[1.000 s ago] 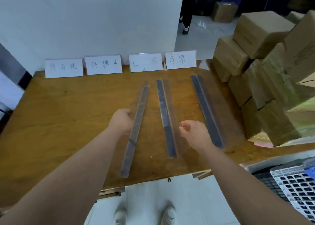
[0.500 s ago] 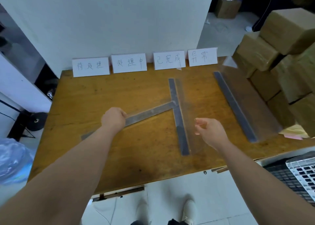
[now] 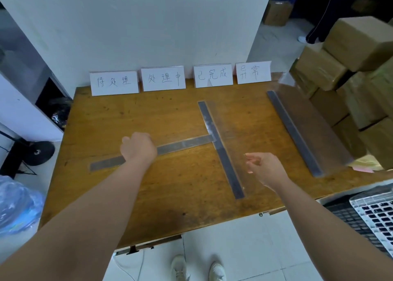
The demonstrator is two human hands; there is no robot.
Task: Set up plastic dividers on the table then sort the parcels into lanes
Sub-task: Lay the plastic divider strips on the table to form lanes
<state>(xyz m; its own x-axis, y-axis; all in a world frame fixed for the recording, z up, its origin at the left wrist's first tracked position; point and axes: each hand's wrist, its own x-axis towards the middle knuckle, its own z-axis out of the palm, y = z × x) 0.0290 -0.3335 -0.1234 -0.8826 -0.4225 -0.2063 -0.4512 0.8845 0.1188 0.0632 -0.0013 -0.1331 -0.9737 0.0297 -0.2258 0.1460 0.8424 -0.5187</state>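
Three clear plastic divider strips lay on the brown wooden table (image 3: pixel 110 195); the left hand (image 3: pixel 138 147) gripped the crosswise strip (image 3: pixel 180 145), the right hand (image 3: pixel 265 168) hovered half-open and empty, and the cardboard parcels (image 3: pixel 359 42) sat unsorted.

Glossy clear dividers (image 3: pixel 221 151); wood table (image 3: pixel 148 195).

This looks like a parcel-handling room in a warehouse or shipping depot. Brown cardboard parcels (image 3: pixel 359 42) are stacked high off the right edge of a worn wooden table (image 3: pixel 131 119), and another carton (image 3: pixel 276 12) sits on the tiled floor in the aisle beyond. Four handwritten paper signs (image 3: pixel 114 82) stand along the table's far edge against a plain white partition wall (image 3: pixel 148 21). A white plastic crate (image 3: pixel 374 214) with a grid of openings sits below the table's near right corner.
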